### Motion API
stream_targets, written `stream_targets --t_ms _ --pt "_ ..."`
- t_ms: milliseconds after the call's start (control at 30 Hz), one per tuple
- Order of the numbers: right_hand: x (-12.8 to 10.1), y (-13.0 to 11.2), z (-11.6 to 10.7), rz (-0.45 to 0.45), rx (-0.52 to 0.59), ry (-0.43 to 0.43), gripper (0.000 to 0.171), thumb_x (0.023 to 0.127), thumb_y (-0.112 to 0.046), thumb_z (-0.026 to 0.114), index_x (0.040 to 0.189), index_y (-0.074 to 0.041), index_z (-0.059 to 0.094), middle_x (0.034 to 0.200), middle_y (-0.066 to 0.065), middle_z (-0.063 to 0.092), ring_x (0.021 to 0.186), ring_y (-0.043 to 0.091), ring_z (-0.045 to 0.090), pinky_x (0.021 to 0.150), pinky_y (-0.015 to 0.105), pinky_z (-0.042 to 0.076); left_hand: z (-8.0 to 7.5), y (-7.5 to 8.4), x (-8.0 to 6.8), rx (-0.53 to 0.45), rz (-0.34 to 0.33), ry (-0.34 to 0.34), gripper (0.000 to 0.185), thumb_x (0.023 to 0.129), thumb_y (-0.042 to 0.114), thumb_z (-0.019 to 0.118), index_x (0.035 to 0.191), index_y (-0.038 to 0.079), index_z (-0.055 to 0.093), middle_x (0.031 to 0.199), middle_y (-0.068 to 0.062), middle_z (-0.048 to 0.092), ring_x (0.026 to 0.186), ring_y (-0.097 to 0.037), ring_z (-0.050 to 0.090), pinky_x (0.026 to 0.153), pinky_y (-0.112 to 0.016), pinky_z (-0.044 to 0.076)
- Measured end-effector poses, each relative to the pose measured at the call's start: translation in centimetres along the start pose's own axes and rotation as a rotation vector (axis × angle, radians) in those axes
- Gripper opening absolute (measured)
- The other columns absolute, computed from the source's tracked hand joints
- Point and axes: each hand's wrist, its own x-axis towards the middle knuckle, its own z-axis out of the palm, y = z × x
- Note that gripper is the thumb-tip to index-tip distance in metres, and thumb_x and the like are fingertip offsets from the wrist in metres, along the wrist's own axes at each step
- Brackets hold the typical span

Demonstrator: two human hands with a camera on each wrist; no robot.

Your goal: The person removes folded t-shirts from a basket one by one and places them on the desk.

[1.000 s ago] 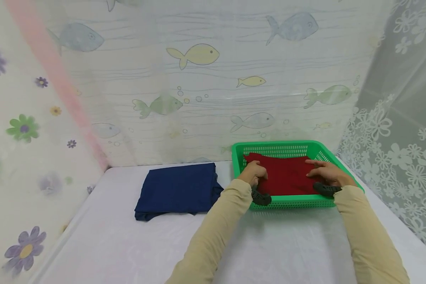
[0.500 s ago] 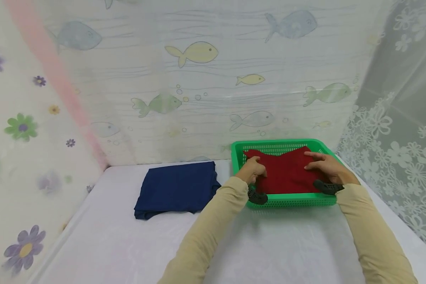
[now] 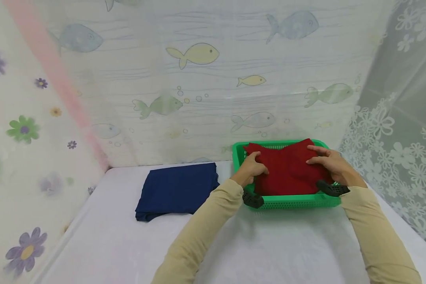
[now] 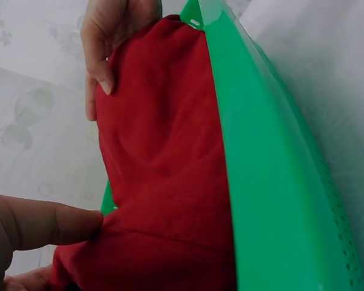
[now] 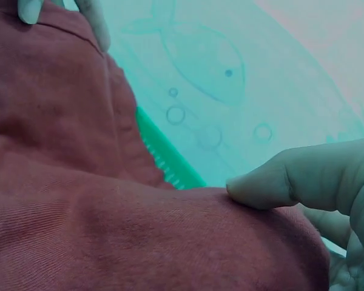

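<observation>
A folded red cloth lies in a green plastic basket, its far edge raised above the back rim and sagging in the middle. My left hand pinches its left side between thumb and fingers. At the right side, my right hand holds the cloth the same way, thumb on the near face and fingers behind. In the left wrist view, the left thumb presses on the red fabric beside the basket's rim. The right wrist view shows the right thumb on the cloth's edge, with the fingers partly hidden behind it.
A folded navy-blue cloth lies on the white-covered table, left of the basket. Behind them hangs a fish-patterned curtain. A lacy flowered sheet hangs at the right.
Both hands have lifted the red cloth's far edge, the right corner most, so it now rises above the basket's back rim. The right hand has moved up and slightly right.
</observation>
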Motion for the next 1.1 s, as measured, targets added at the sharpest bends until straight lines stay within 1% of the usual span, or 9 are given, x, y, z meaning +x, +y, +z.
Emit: stream_targets --t_ms 133,233,300,367,533,667,833,1033,1100 --pt "-0.4 -0.5 0.1 -0.012 0.032 0.017 0.075 0.093 -0.024 0.066 0.156 -0.021 0.024 0.144 0.011 0.031 0.097 0.009 0.054 0.081 0.026 0.048 -0.3 0.0 -0.1 -0.021 0.042 -0.005 0.076 0.081 -0.008 0.069 0.147 0.018 0.042 0.145 -0.010 0.039 0.124 -0.029 0.044 0.100 -0.044 0.040" --pt "-0.8 -0.9 0.1 -0.022 0.064 0.025 0.074 0.094 -0.024 0.066 0.156 -0.020 0.025 0.129 0.000 0.043 0.094 0.007 0.056 0.080 0.026 0.049 -0.6 0.2 -0.3 -0.029 0.069 -0.016 0.076 0.082 -0.007 0.070 0.148 0.019 0.042 0.146 -0.008 0.039 0.114 -0.027 0.050 0.097 -0.043 0.041" --pt "-1.0 -1.3 0.1 -0.027 0.105 0.032 0.074 0.094 -0.022 0.066 0.155 -0.019 0.025 0.117 -0.007 0.051 0.091 0.007 0.059 0.079 0.026 0.050 -0.8 0.4 -0.5 -0.044 0.087 -0.015 0.076 0.082 -0.006 0.070 0.148 0.019 0.042 0.146 -0.007 0.039 0.112 -0.026 0.050 0.096 -0.043 0.042" --pt "-1.2 -1.6 0.2 -0.031 0.131 0.044 0.075 0.093 -0.021 0.067 0.155 -0.019 0.026 0.115 -0.009 0.051 0.089 0.006 0.059 0.078 0.025 0.050 -1.1 0.6 -0.6 -0.057 0.101 -0.004 0.075 0.081 -0.005 0.070 0.147 0.020 0.043 0.146 -0.006 0.039 0.112 -0.025 0.049 0.096 -0.043 0.042" --pt "-1.6 -2.2 0.6 -0.040 0.177 0.057 0.075 0.091 -0.019 0.070 0.154 -0.021 0.028 0.121 -0.007 0.045 0.089 0.005 0.060 0.076 0.023 0.050 -1.9 1.0 -1.1 -0.092 0.111 0.001 0.075 0.081 -0.004 0.071 0.147 0.020 0.044 0.143 -0.005 0.042 0.117 -0.025 0.046 0.097 -0.043 0.042" --pt "-1.9 -2.6 0.8 -0.048 0.226 0.056 0.077 0.091 -0.015 0.070 0.154 -0.022 0.029 0.121 -0.007 0.045 0.087 0.006 0.061 0.074 0.024 0.051 -2.4 1.1 -1.4 -0.132 0.111 -0.020 0.075 0.082 -0.004 0.071 0.147 0.021 0.043 0.140 -0.004 0.043 0.116 -0.025 0.047 0.096 -0.044 0.043" --pt "-2.5 -3.3 1.2 -0.053 0.243 0.062 0.078 0.090 -0.015 0.071 0.154 -0.024 0.028 0.123 -0.006 0.044 0.088 0.007 0.061 0.074 0.024 0.051 -3.0 1.2 -1.7 -0.182 0.118 -0.056 0.077 0.083 -0.004 0.070 0.148 0.023 0.041 0.138 -0.002 0.044 0.117 -0.024 0.046 0.094 -0.046 0.044" --pt "-3.5 -3.9 1.8 -0.072 0.256 0.078 0.078 0.090 -0.016 0.071 0.154 -0.026 0.029 0.143 0.000 0.031 0.094 0.008 0.056 0.076 0.022 0.050 -3.7 1.4 -2.3 -0.198 0.127 -0.078 0.078 0.083 -0.005 0.069 0.149 0.026 0.041 0.136 -0.001 0.045 0.115 -0.025 0.048 0.091 -0.047 0.045" --pt "-3.8 -4.0 1.9 -0.087 0.256 0.084 0.077 0.090 -0.016 0.071 0.154 -0.025 0.029 0.146 0.001 0.028 0.095 0.008 0.055 0.076 0.021 0.050 -4.0 1.4 -2.4 -0.197 0.134 -0.082 0.078 0.083 -0.005 0.068 0.149 0.027 0.041 0.136 -0.001 0.046 0.116 -0.025 0.048 0.091 -0.048 0.045"
